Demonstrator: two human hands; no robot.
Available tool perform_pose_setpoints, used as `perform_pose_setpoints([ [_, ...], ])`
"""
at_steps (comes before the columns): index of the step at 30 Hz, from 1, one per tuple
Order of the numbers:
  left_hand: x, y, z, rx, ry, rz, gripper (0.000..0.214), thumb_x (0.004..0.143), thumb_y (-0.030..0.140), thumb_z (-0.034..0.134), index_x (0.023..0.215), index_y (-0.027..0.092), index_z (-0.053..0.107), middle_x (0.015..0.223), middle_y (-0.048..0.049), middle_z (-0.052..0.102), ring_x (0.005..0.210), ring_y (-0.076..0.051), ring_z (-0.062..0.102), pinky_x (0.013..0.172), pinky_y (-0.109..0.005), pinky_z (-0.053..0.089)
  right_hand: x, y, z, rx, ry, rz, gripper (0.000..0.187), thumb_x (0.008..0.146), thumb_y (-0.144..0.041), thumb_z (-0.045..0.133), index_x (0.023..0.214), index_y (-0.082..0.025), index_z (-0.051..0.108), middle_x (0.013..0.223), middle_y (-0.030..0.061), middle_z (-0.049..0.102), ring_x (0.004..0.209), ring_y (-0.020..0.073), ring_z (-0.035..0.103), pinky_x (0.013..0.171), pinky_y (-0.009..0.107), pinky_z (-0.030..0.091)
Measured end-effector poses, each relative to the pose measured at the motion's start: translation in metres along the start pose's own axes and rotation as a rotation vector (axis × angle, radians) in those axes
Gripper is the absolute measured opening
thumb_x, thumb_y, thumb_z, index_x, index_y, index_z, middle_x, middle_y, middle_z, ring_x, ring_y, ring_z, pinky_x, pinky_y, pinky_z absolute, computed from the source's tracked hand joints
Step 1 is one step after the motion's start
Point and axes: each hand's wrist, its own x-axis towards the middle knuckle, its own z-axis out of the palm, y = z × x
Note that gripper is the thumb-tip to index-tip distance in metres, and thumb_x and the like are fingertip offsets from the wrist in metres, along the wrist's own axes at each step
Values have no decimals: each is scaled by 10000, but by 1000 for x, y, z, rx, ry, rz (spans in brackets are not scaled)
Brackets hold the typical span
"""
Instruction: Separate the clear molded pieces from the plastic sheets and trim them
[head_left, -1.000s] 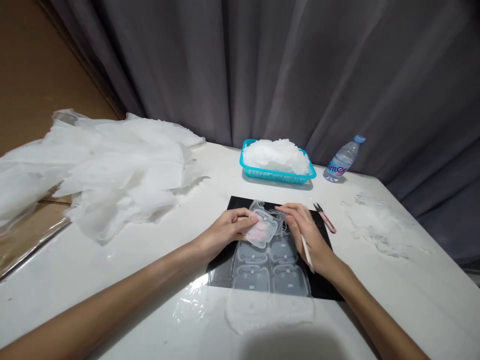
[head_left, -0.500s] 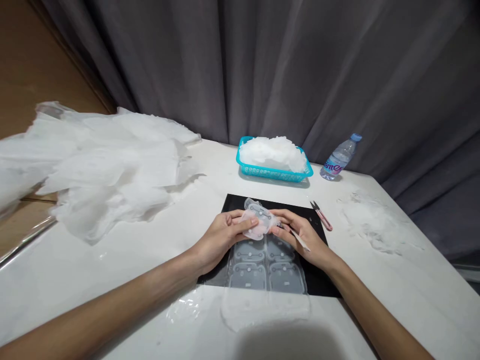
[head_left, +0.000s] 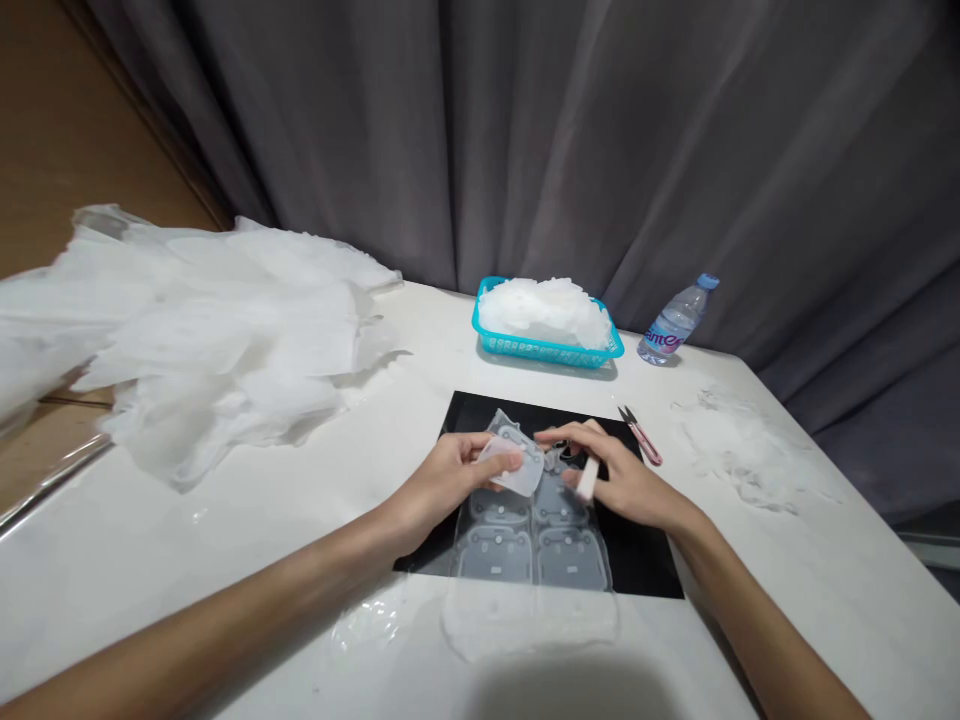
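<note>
My left hand (head_left: 469,468) pinches a small translucent plastic piece (head_left: 517,468) with rounded corners between thumb and fingers. Close to its right edge is my right hand (head_left: 611,475), curled round a pale, slim-handled tool (head_left: 589,478) whose working end I cannot make out. A crumpled bit of clear film (head_left: 555,458) shows by the right fingertips. Under both hands lies a clear sheet of moulded rounded pieces (head_left: 496,555), partly on a black mat (head_left: 645,560) and hanging past its front edge onto the white table.
A turquoise basket (head_left: 540,346) heaped with white translucent pieces (head_left: 544,308) stands at the back, a water bottle (head_left: 675,322) to its right. Pink-handled snips (head_left: 643,438) lie beside the mat. Film scraps (head_left: 750,450) are at right, a large pile of translucent sheets (head_left: 225,330) at left.
The plastic piece has turned and dropped slightly in my left hand. My right hand has drawn away from it to the right, and the tool's handle has swung more upright.
</note>
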Motion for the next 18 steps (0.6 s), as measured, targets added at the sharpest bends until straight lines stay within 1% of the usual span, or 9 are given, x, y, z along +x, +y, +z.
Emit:
perform_pose_setpoints([
  [2,2,0,-4,150,-10,66,346,905,484,722,865,141,733,764,-15,662,701,-140,572,667,-250,427,4,-4,-8,48,38,3,380,958,-294,641,1335,-281,683,1269,55,702,1032,233,566,994,404,436],
  [5,2,-2,-5,318,-18,134,446,989,550,562,822,149,662,700,22,546,627,-124,466,606,-250,363,23,-13,-2,41,93,8,298,1004,-413,597,1191,-236,747,1137,67,742,1016,235,589,960,385,437],
  [7,0,-4,-4,432,-20,169,458,1023,549,497,872,152,668,689,39,492,611,-118,418,588,-246,330,39,-19,8,41,13,10,272,988,-420,617,1029,-202,774,1000,62,753,960,224,608,888,353,446],
  [9,-2,-5,-5,546,-30,193,440,1048,522,461,960,162,699,667,53,442,592,-115,378,569,-244,297,50,-22,14,93,-100,39,219,936,-373,678,903,-174,763,870,40,731,834,190,604,772,308,445],
  [12,-4,-4,-8,659,-52,206,444,1083,490,400,1024,183,716,640,61,404,572,-115,367,555,-245,282,56,-24,14,166,-187,39,127,859,-280,730,826,-157,733,766,0,673,703,140,547,649,259,399],
  [14,-6,-4,-7,734,-57,218,470,1100,475,362,974,181,707,623,59,418,552,-117,396,543,-248,296,56,-25,12,114,-189,24,101,871,-231,691,803,-162,719,745,-14,653,674,125,527,621,246,378],
  [15,-8,-5,-5,791,-47,236,468,1108,443,349,946,176,699,628,52,463,550,-122,437,547,-250,325,55,-25,13,49,-188,35,98,881,-207,665,806,-168,715,743,-17,653,668,124,530,615,241,375],
  [17,-12,-9,3,995,-13,313,380,1098,279,363,952,158,692,735,0,622,623,-156,574,596,-267,422,54,-26,18,-102,-162,92,102,886,-154,624,838,-183,710,765,-14,672,689,134,566,626,239,386],
  [18,-16,-13,9,1138,15,368,318,1056,160,385,976,139,692,833,-49,690,698,-188,640,639,-289,473,54,-26,22,-171,-135,123,109,889,-137,612,859,-187,703,790,-4,687,717,146,588,645,246,393],
])
